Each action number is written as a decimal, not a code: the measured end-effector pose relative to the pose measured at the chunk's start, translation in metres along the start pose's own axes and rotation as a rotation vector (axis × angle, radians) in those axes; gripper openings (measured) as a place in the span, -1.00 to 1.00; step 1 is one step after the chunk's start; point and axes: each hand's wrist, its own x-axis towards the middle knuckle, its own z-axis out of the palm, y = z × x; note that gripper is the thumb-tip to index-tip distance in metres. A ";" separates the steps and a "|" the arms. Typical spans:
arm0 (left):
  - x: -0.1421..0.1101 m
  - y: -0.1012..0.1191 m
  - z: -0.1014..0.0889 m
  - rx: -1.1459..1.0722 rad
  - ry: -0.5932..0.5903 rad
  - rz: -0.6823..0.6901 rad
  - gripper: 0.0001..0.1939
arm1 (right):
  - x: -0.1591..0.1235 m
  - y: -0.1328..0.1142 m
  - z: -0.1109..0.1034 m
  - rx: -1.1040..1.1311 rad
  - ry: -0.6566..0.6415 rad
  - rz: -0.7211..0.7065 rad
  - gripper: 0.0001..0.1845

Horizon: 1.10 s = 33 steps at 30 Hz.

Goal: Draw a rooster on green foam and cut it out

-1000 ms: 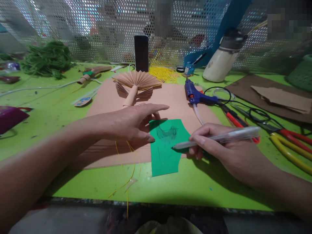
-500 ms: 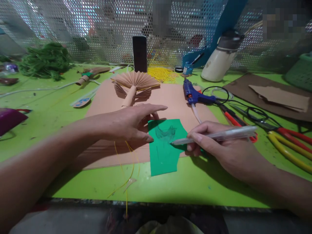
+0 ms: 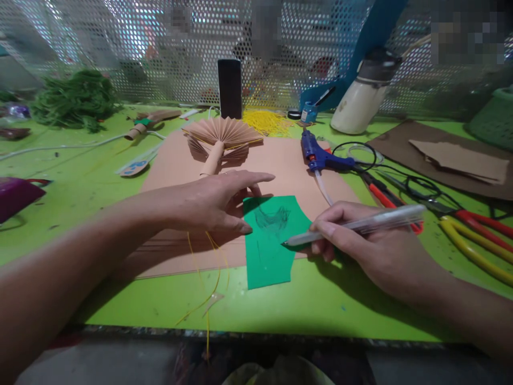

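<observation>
A piece of green paper [image 3: 268,262] lies partly over a large brown paper sheet [image 3: 280,166] and partly on the green table. Dark pen strokes form a curved, shaded shape on its upper half, with thin lines lower down. My right hand [image 3: 360,240] is closed around a clear-barrelled pen [image 3: 372,219], its tip at the green paper near the middle right. My left hand [image 3: 212,203] has its fingers spread; the thumb touches the paper's left edge. Behind that hand lies a pleated brown paper fan shape [image 3: 220,136] with a rolled paper stem.
A blue glue gun [image 3: 320,152] with a cable lies right of centre. Red- and yellow-handled tools [image 3: 468,240] lie at the right. A phone [image 3: 230,88] stands upright at the back, near yellow strands [image 3: 264,123]. Green fibre [image 3: 74,99] is heaped back left; a white jug [image 3: 356,101] stands back right.
The pen tip has shifted slightly down and right on the green paper, with my right hand moving a little. My left hand stays in place.
</observation>
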 end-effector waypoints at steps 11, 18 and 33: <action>-0.001 0.017 -0.005 0.000 -0.023 -0.071 -0.16 | 0.000 0.002 0.000 0.029 -0.018 0.079 -0.75; 0.000 0.016 -0.004 -0.002 -0.015 -0.075 -0.14 | 0.000 0.000 -0.002 0.023 -0.034 0.040 -0.72; 0.001 0.019 -0.005 0.021 -0.030 -0.120 -0.12 | -0.002 0.002 -0.002 -0.006 -0.048 0.028 -0.72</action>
